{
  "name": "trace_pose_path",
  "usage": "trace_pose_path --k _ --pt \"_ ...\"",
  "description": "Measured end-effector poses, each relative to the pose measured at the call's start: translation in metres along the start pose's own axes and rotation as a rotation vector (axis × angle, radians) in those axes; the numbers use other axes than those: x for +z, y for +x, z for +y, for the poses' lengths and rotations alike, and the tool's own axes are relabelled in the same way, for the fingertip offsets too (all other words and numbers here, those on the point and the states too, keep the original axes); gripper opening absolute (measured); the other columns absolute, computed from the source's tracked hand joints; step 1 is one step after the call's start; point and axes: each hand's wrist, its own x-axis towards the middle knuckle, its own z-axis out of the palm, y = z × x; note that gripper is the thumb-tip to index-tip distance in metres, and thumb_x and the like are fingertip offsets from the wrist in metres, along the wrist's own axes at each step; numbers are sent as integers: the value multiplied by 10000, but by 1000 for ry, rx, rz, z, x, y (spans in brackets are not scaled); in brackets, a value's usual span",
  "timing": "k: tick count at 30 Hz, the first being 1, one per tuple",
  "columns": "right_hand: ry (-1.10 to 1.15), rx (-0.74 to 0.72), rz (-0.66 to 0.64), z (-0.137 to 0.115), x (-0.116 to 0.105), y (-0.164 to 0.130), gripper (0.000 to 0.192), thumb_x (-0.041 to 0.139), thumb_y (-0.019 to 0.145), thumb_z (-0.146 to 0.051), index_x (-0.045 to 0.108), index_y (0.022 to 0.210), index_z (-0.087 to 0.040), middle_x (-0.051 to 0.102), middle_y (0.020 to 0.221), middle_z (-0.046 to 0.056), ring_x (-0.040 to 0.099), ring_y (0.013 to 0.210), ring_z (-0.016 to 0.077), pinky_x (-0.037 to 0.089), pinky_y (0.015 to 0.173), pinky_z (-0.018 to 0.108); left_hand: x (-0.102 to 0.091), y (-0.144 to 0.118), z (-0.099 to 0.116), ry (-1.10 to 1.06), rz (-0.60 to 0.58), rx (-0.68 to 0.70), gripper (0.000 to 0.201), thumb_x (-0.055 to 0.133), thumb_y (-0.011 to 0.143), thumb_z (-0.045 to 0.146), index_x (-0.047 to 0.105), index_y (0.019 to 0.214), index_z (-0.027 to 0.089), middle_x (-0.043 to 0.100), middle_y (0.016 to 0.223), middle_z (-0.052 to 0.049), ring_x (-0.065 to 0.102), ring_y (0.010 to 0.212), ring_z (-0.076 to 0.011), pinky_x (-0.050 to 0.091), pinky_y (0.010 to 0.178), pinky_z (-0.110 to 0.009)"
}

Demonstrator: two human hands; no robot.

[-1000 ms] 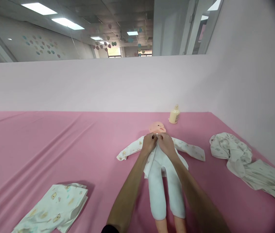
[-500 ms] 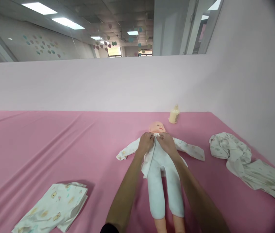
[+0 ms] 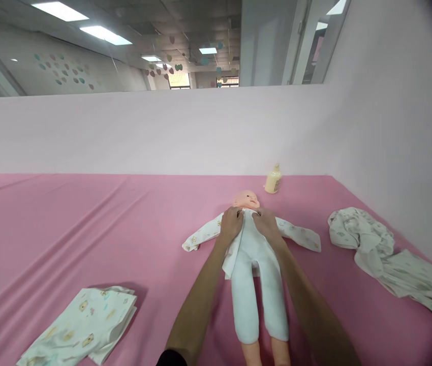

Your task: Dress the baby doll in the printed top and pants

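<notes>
A baby doll (image 3: 254, 243) with a white cloth body lies on its back, its head away from me. Its arms are inside the sleeves of a white patterned baby shirt (image 3: 205, 234), whose front lies open over the chest. My left hand (image 3: 232, 222) is closed on the shirt's edge by the doll's neck, on the left. On the other side of the neck my right hand (image 3: 265, 222) is closed on the opposite edge. A strip of the white chest shows between both hands. My fingertips are partly hidden.
Beyond the doll's head a pump bottle (image 3: 273, 181) stands near the white wall (image 3: 155, 134). Folded patterned clothing (image 3: 86, 323) lies at the front left, and a crumpled patterned cloth (image 3: 372, 244) at the right. Pink sheeting (image 3: 67, 223) with some creases covers the surface.
My hands have moved slightly apart at the doll's neck, drawing the shirt's edges away from each other. More of the white chest shows between them.
</notes>
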Motion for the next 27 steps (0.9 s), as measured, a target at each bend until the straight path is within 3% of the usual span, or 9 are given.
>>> trace_pose_path --k 4,8,10,15,21,27 --pt "224 78 -10 1 -6 0 228 456 758 -201 353 556 -221 296 552 -47 283 543 113 224 515 271 -2 -1 3 -91 -15 -135 220 446 847 166 538 648 186 591 665 -24 505 655 -162 307 618 -268" --pt "397 113 -22 5 -9 1 276 506 787 -297 336 579 -233 232 549 -60 224 528 104 198 474 264 1 -2 9 -55 -20 -292 150 471 873 254 606 866 188 670 872 -70 590 831 -219 361 672 -287" --pt "438 116 -32 6 -9 2 296 517 789 -320 326 580 -236 223 548 -60 217 525 103 193 463 263 6 -2 13 54 -15 -296 193 447 908 286 601 951 178 669 980 -109 597 912 -252 380 706 -310" --pt "457 108 -10 3 -9 2 302 542 765 -328 329 577 -225 236 566 -58 225 547 99 191 475 256 16 1 15 235 23 -200 247 373 912 141 592 1026 136 639 1096 -162 584 1014 -270 398 796 -342" --pt "474 129 -6 1 -10 2 241 540 752 -320 414 578 -212 262 559 -60 249 549 99 212 487 253 14 5 11 -94 148 -211 194 455 892 173 611 1008 162 681 1039 -88 598 982 -215 410 815 -312" --pt "500 127 15 3 -8 3 246 543 758 -312 432 559 -218 290 528 -61 265 523 101 230 473 258 11 4 15 -295 169 -217 133 525 844 186 651 885 171 710 910 -45 615 841 -173 410 756 -275"
